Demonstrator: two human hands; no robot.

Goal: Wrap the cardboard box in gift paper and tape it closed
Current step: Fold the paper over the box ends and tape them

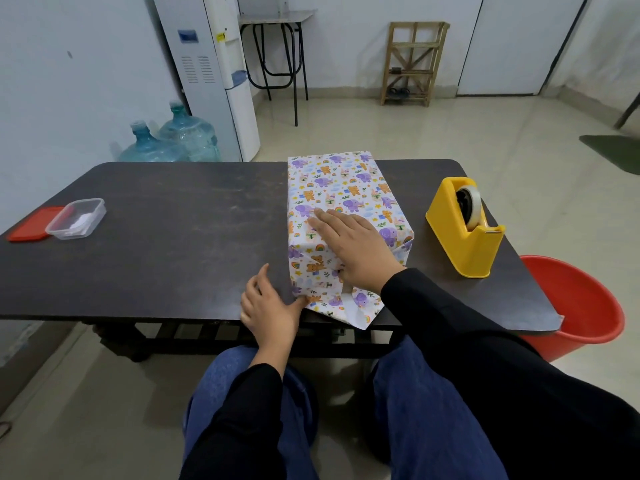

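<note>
**WHILE PINNING THE BOX: NEAR END NOT YET CLOSED**

While bearing down on the wrapped box (346, 195), holds right hand (356, 249) flat on its top, fingers straight and close together, thumb dropped over the near end face. Judged a brace against sliding during the end fold. Rests left hand (272, 308) on the table (173, 237) at the box's near-left corner, fingers loosely spread, thumb tip touching the gift paper (358, 315) low at that corner. Probably tucking the side flap inward. Pinches nothing with either hand.

Box position: lengthwise on the table, right of middle. Top and long sides covered; near-end paper loose, spilling past the table edge.

Parked near the box on its right: yellow tape dispenser (464, 230), roll loaded, likely placed for the right hand to reach when sealing. Set well apart at far left: clear tub (78, 220) beside a red lid (29, 226).

No brand or writing legible. Elephants, bears and rainbows printed on the paper, no words. Stickers on the white water cooler (207, 64) too small to read.
</note>
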